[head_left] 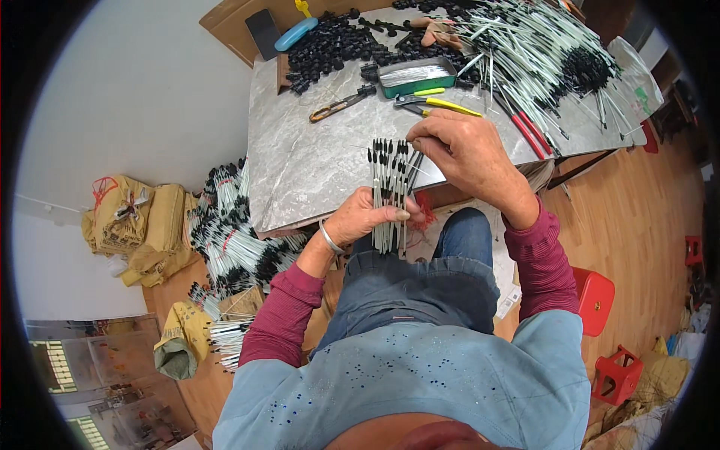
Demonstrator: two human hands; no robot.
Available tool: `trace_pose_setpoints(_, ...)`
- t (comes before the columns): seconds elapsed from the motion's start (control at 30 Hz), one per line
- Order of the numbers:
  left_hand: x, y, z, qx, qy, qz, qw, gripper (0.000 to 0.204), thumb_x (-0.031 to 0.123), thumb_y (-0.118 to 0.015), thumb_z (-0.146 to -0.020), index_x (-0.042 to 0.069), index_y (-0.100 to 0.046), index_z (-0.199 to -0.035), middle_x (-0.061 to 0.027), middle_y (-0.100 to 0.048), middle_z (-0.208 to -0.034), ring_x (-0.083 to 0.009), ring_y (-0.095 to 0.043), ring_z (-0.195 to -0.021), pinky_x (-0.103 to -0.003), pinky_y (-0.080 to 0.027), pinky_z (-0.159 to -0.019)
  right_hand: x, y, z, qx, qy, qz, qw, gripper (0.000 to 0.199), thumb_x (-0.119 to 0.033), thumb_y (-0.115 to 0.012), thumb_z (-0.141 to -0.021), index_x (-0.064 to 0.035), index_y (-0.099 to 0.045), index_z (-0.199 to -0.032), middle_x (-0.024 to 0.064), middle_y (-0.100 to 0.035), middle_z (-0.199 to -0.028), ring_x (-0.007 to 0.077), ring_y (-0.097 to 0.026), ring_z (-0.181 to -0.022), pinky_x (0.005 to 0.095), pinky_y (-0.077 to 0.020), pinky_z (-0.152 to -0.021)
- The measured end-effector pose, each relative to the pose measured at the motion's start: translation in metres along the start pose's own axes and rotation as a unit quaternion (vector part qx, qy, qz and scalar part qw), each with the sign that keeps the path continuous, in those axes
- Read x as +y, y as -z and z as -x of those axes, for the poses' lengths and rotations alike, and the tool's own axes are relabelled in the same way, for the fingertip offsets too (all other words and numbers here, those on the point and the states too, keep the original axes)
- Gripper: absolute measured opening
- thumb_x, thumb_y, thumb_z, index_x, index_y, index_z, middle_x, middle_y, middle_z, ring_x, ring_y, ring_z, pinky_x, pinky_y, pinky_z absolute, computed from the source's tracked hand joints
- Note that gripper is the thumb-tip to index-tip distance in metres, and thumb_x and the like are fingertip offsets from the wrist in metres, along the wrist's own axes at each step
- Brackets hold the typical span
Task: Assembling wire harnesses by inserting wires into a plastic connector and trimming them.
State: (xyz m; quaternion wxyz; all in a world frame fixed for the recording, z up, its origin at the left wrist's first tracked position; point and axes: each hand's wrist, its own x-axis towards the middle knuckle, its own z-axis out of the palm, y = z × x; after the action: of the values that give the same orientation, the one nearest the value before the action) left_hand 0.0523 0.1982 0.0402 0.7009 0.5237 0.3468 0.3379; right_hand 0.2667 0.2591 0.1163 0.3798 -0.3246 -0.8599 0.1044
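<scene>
In front of my lap, my left hand (365, 219) is closed around an upright bundle of thin white rods with black tips (388, 187). Its thumb presses across the front of the rods. Just right of the bundle's top, my right hand (472, 154) has its thumb and forefinger pinched together near the black tips. What those fingers hold is too small to make out. A few dark thin rods show below them, beside the bundle. Pliers with yellow handles (450, 103) lie on the table just beyond my right hand.
The grey marbled table (300, 157) bears a green tin of thin pins (417, 75), a pile of black parts (330, 49), a large heap of white rods (517, 45) and red-handled pliers (529, 131). Bundled rods (229, 225) lie at left; red stools (592, 304) stand at right.
</scene>
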Motion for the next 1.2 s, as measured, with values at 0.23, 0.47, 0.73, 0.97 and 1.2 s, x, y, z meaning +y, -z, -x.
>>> trace_pose_setpoints(0.23,0.000,0.001,0.000,-0.005,0.003,0.007,1.000,0.018,0.012,-0.070,-0.087,-0.001,-0.068,-0.099,-0.0143,-0.073,-0.097,-0.0215,-0.072,-0.093,-0.033,-0.056,-0.087,-0.002,-0.008,0.003,0.010,-0.030,-0.052,0.998,0.011,-0.012,-0.065,-0.086,-0.0032,-0.071,-0.090,0.0120,-0.068,-0.080,0.0294,-0.067,-0.073,0.0394,-0.0517,-0.065)
trace_pose_setpoints(0.47,0.001,0.002,-0.001,-0.012,0.011,-0.017,1.000,0.018,0.012,-0.069,-0.088,-0.002,-0.069,-0.100,-0.0144,-0.074,-0.099,-0.0213,-0.071,-0.094,-0.033,-0.056,-0.087,0.006,-0.008,0.005,-0.023,-0.064,-0.127,0.990,0.014,-0.012,-0.063,-0.089,-0.0027,-0.070,-0.098,0.0138,-0.069,-0.085,0.0292,-0.068,-0.078,0.0386,-0.0527,-0.068)
trace_pose_setpoints(0.73,0.000,0.002,-0.001,-0.019,0.023,-0.017,0.999,0.018,0.010,-0.067,-0.089,-0.003,-0.068,-0.103,-0.0154,-0.074,-0.099,-0.0223,-0.072,-0.095,-0.032,-0.056,-0.088,0.005,-0.005,0.010,-0.035,-0.005,-0.053,0.998,0.016,-0.010,-0.061,-0.090,-0.0038,-0.070,-0.102,0.0130,-0.070,-0.091,0.0303,-0.068,-0.082,0.0385,-0.0530,-0.073)
trace_pose_setpoints(0.97,-0.002,0.003,-0.001,-0.023,0.020,-0.028,0.999,0.019,0.009,-0.068,-0.089,-0.003,-0.068,-0.103,-0.0152,-0.074,-0.099,-0.0219,-0.072,-0.095,-0.032,-0.056,-0.088,0.008,-0.012,0.013,-0.043,-0.039,-0.130,0.990,0.016,-0.010,-0.061,-0.091,-0.0038,-0.067,-0.104,0.0121,-0.069,-0.091,0.0296,-0.067,-0.084,0.0387,-0.0523,-0.074)
trace_pose_setpoints(1.2,-0.001,0.002,-0.002,-0.019,0.020,-0.036,0.999,0.016,0.010,-0.069,-0.088,-0.002,-0.070,-0.099,-0.0132,-0.074,-0.097,-0.0209,-0.072,-0.093,-0.033,-0.056,-0.088,0.010,-0.010,0.017,-0.036,-0.011,-0.105,0.994,0.013,-0.009,-0.059,-0.092,-0.0036,-0.065,-0.102,0.0123,-0.068,-0.090,0.0293,-0.066,-0.082,0.0381,-0.0519,-0.073)
